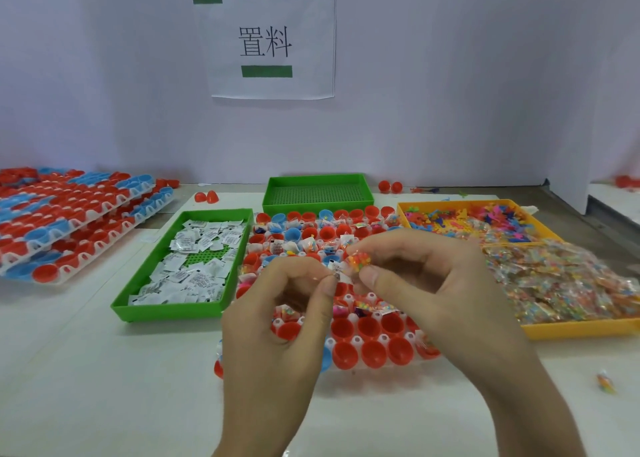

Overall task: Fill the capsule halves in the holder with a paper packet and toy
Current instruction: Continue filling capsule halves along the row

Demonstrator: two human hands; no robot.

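A white holder (356,338) of red and blue capsule halves lies in the middle of the table; the far rows hold packets and toys, the near red halves (370,352) look empty. Above it my left hand (287,321) pinches a small white paper packet (338,272) between thumb and forefinger. My right hand (426,283) pinches a clear bag of orange beads, the toy (359,260), right beside the packet. Both hands hide part of the holder.
A green tray (138,304) of white paper packets sits left of the holder. An empty green tray (318,193) stands behind it. A yellow tray (571,328) of toy bags and plastic figures is on the right. Stacked holders (69,224) lie far left.
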